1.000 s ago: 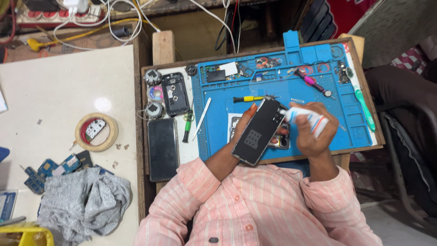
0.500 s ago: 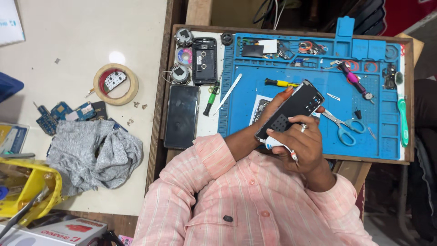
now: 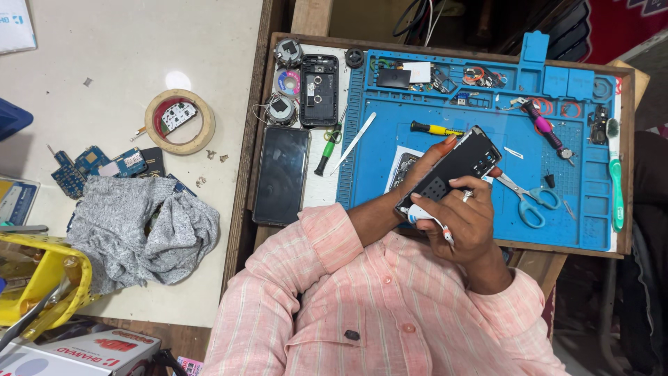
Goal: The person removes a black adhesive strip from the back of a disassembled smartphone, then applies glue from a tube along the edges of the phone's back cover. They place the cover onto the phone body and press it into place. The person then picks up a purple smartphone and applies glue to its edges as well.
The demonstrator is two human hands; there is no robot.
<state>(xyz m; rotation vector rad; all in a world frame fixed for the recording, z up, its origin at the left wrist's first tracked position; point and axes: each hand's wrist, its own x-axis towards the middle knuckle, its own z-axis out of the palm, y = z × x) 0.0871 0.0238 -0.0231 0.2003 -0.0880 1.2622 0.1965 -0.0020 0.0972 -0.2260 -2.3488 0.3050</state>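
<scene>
Both hands on a dark phone over the blue mat

A red-and-white box point(image 3: 83, 346) lies at the lower left corner, a white label point(image 3: 418, 72) sits atop the blue mat point(image 3: 376, 174). Since a moment ago the phone point(image 3: 452, 170) has barely shifted. The left hand point(image 3: 426, 167) grips it from beneath; the right hand point(image 3: 467, 221) curls fingers over it, pinching a small white tube point(image 3: 423, 217).

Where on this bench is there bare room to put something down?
The pale tabletop is bare above the tape roll. The blue mat is open between the white spudger and phone. Its top trays are crowded.
</scene>
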